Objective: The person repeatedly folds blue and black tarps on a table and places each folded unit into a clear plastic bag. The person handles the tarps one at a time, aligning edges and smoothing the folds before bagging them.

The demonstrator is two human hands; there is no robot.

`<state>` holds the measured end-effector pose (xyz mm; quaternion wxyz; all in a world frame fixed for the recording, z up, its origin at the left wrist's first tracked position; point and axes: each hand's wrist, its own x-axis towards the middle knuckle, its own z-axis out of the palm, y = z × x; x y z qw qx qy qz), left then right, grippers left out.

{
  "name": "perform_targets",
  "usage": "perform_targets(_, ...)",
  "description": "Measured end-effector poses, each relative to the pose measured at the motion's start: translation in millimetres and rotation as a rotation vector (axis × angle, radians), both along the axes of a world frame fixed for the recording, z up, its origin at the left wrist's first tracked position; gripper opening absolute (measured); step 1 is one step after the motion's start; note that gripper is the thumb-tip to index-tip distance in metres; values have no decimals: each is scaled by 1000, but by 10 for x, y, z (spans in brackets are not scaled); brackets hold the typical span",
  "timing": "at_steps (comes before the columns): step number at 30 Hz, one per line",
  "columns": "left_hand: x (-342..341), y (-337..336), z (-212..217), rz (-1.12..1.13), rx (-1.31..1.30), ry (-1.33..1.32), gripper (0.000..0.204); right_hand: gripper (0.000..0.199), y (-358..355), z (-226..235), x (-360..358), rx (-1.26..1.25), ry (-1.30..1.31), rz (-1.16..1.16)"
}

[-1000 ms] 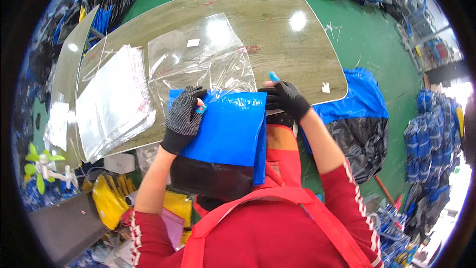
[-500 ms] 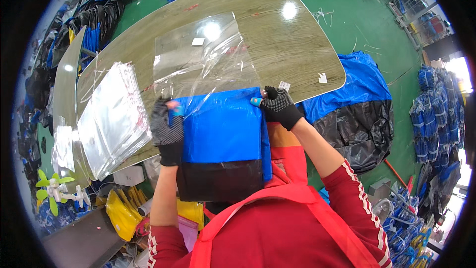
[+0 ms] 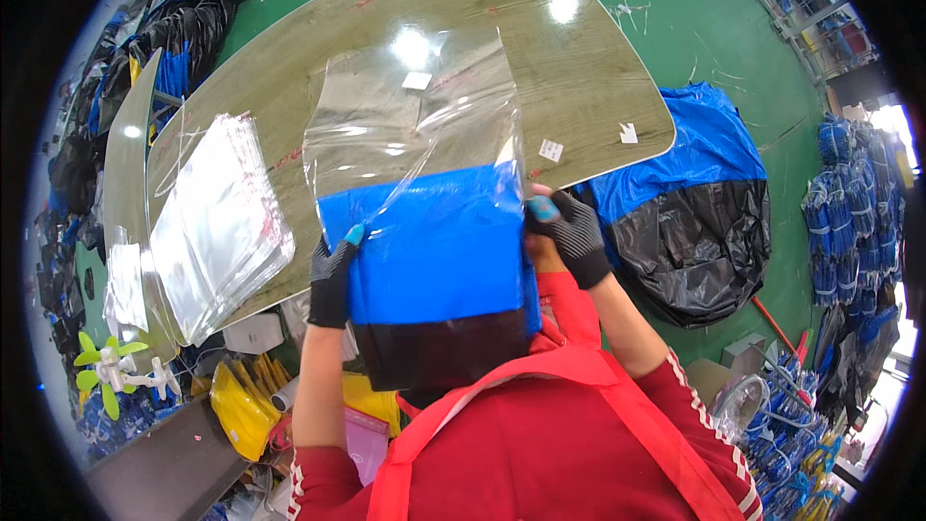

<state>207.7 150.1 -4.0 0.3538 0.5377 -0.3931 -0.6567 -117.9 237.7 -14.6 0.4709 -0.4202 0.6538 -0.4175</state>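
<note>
A folded blue-and-black plastic sheet item (image 3: 434, 260) is held between my hands at the near table edge. Its far end sits inside the mouth of a clear plastic bag (image 3: 424, 125), which stretches away over the tabletop. My left hand (image 3: 336, 275), in a dark dotted glove with bare fingertips, grips the left edge, thumb on top and fingers underneath. At the right edge, my right hand (image 3: 571, 236) in a matching glove has its thumb toward the bundle; its fingers are partly hidden and slightly blurred.
A stack of clear bags (image 3: 222, 227) lies on the left of the wood-patterned table (image 3: 569, 68). Small white labels (image 3: 551, 150) are scattered there. A large blue-and-black bundle (image 3: 690, 222) rests beyond the table's right edge. A small green-bladed fan (image 3: 109, 371) stands lower left.
The clear bag now reaches farther down over the blue part of the bundle. Both hands have slid nearer to me along its sides, the right one also outward.
</note>
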Motion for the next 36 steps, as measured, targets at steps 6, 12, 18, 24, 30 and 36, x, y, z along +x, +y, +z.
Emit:
perform_targets(6, 15, 636, -40, -371, -429, -387, 56, 96, 338, 228, 191, -92, -238, 167)
perform_targets(12, -59, 1053, -231, -224, 50, 92, 57, 66, 715, -73, -264, 36, -212, 108)
perform_targets(18, 21, 416, -80, -360, -82, -226, 48, 61, 418, -152, -666, 434, 24, 317)
perform_targets(24, -315, 236, -174, -156, -9, -81, 52, 59, 232, -189, -363, -1, -185, 155)
perform_targets(30, 70, 1358, -124, -278, 11, -59, 61, 90, 1062, 333, -114, 124, -427, 225)
perform_targets(36, -4, 1482, -258, -306, 116, -171, 47, 51, 1226, 111, -91, 383, -141, 120)
